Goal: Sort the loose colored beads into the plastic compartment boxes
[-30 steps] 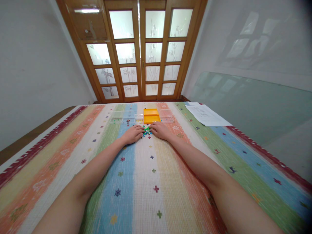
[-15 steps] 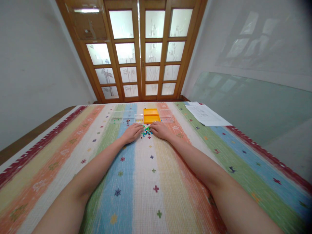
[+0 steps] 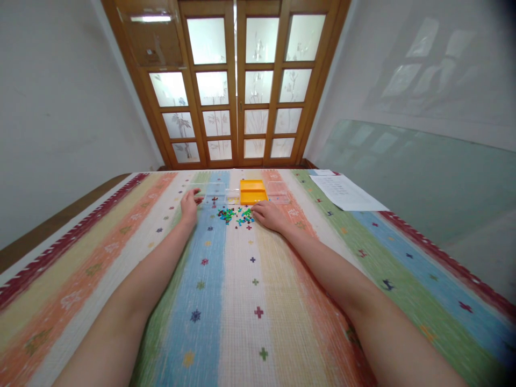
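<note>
Small green, blue and dark red pieces lie in two loose clusters on the cloth, a left cluster (image 3: 227, 215) and a right cluster (image 3: 245, 216). My left hand (image 3: 189, 206) is over the near left part of a clear plastic tray (image 3: 213, 189), its fingers loosely bent and apart, with nothing visible in them. At the right cluster's edge rests my right hand (image 3: 268, 214), fingers curled together and touching the outermost pieces. Whether a piece is pinched there is hidden. Just beyond the clusters stands a yellow two-part tray (image 3: 253, 186).
A small clear box (image 3: 233, 194) sits left of the yellow tray, and another clear tray (image 3: 279, 192) to its right. Printed paper sheets (image 3: 346, 192) lie at the right. A striped cloth (image 3: 237, 301) covers the table; a glass panel (image 3: 411, 172) leans by the right wall.
My left hand has moved left, from the pieces to the clear tray, uncovering the left cluster. My right hand has stayed beside the pieces. The view has shifted slightly.
</note>
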A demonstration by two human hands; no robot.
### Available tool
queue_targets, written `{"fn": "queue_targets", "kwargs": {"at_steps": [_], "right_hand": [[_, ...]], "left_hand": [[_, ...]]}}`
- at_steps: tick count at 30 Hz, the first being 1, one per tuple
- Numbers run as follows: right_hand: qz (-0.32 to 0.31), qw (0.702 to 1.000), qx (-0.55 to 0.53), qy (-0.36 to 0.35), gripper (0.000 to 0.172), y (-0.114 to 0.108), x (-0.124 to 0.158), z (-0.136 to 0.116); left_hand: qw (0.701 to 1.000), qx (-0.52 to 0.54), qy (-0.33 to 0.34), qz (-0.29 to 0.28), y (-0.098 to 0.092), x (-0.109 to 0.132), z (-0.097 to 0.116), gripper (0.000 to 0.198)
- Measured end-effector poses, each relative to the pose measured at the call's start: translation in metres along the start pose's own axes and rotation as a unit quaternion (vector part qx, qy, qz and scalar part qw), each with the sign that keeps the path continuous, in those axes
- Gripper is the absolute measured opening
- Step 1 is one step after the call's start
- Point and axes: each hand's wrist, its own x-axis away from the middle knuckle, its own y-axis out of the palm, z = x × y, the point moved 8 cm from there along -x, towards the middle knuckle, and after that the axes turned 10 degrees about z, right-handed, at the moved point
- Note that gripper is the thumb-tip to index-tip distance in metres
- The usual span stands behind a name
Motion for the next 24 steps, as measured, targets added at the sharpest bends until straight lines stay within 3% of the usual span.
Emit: {"fn": "queue_targets", "kwargs": {"at_steps": [4, 8, 11, 16, 24], "right_hand": [[0.0, 1.0, -0.008, -0.006, 0.025, 0.001, 0.0, 0.0], [0.007, 1.0, -0.012, -0.017, 0.025, 0.002, 0.0, 0.001], [0.006, 1.0, -0.014, -0.02, 0.024, 0.004, 0.0, 0.002], [0.01, 0.999, -0.029, -0.022, 0.021, 0.004, -0.001, 0.004], [0.001, 0.994, -0.097, -0.04, 0.019, -0.001, 0.0, -0.01]], "left_hand": [[0.991, 0.07, -0.09, 0.072, -0.025, -0.017, -0.023, 0.037], [0.982, 0.095, -0.149, 0.065, -0.026, -0.019, -0.03, 0.035], [0.982, 0.057, -0.161, 0.08, -0.027, -0.017, -0.031, 0.037], [0.995, -0.051, -0.05, 0.074, -0.024, -0.013, -0.019, 0.042], [0.977, -0.169, 0.094, -0.085, 0.015, 0.019, 0.006, 0.04]]}}
